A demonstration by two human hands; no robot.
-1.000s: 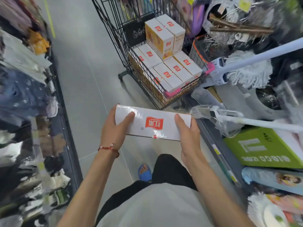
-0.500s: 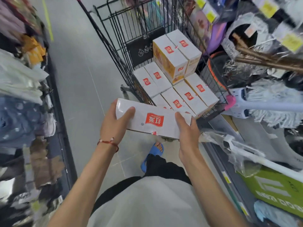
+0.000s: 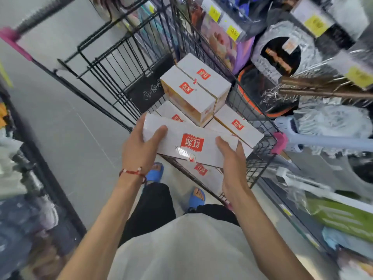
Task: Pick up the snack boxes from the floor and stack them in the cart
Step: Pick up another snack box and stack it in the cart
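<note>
Nearest, the person's pale shirt and dark trousers fill the lower frame, with blue slippers [image 3: 154,173] on the grey floor [image 3: 70,138]. A red bracelet [image 3: 133,172] circles the left wrist.

The left hand [image 3: 141,150] and right hand [image 3: 232,158] carry one snack box [image 3: 191,144] between them, held flat in the air above the cart's near edge. Each grip is closed on an end of the box: the thumbs lie across the white top, while the fingers beneath are hidden by the carton.

The step in hand looks like the placing: the box is lifted and brought to the cart [image 3: 262,164] but not yet set down. Inside, stacked boxes [image 3: 193,87] form a raised pair at the far end over a lower layer [image 3: 238,126]. The next move probably calls for lowering the box level onto that lower layer, just in front of the raised pair, and squaring it with its neighbours.

The held box covers much of the lower layer, so I cannot tell whether the landing spot is free. The shelves [image 3: 333,122] of mops on the right are blurred, and no boxes show on the floor.
</note>
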